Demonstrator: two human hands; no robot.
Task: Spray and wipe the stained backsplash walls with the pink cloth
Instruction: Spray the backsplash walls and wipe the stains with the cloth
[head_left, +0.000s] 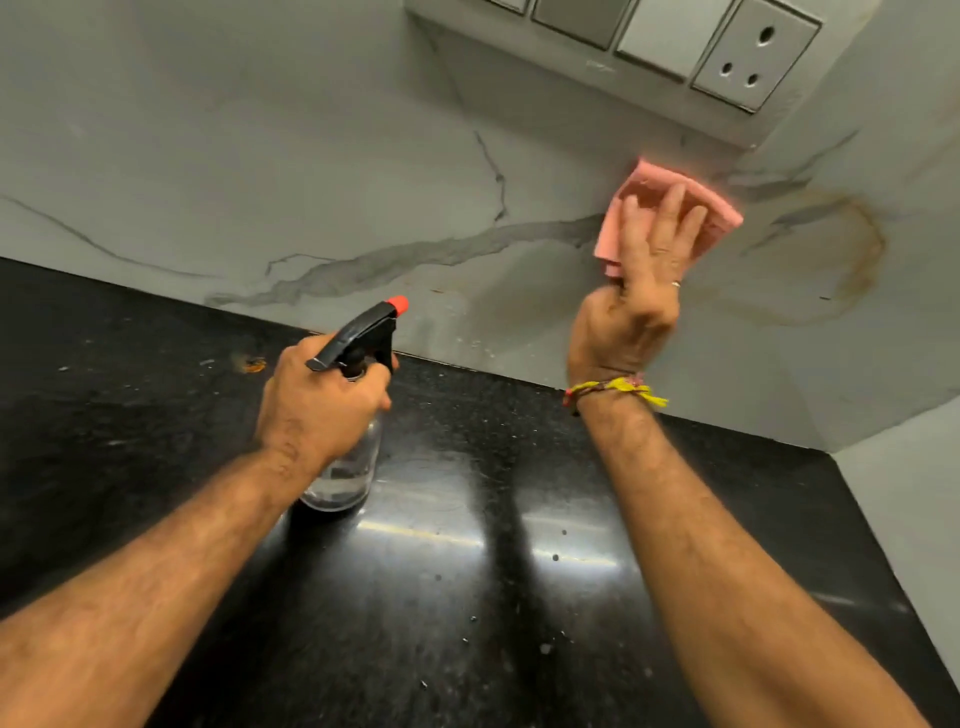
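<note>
The right hand (636, 291) presses a folded pink cloth (670, 208) flat against the marbled backsplash (363, 182), its fingers straight and slightly spread over the cloth, at about two o'clock from the middle of the view. A thin ring (675, 284) shows on one finger, and a yellow thread band (618, 389) circles the wrist. The cloth sits just below a switch plate (665, 47) with a wall socket (753, 57) at one o'clock, and just to the nine o'clock side of a brownish ring-shaped stain (852, 260) that spreads across the wall near the corner, at three o'clock. The hand and cloth look a little blurred.

The left hand (322, 400) grips the neck of a clear spray bottle (348, 467), fingers curled round it below the black trigger head (358, 338), whose red nozzle (397, 304) points toward the wall at about one o'clock. The bottle stands near the centre of the view, its base at or just above the black counter (467, 597); I cannot tell whether it touches. The counter is glossy, dotted with pale specks and droplets, and carries a small orange-brown spot (252, 364) at nine o'clock from the bottle's head. Faint brownish smears (483, 312) mark the wall low down, between the nozzle and the right wrist.
</note>
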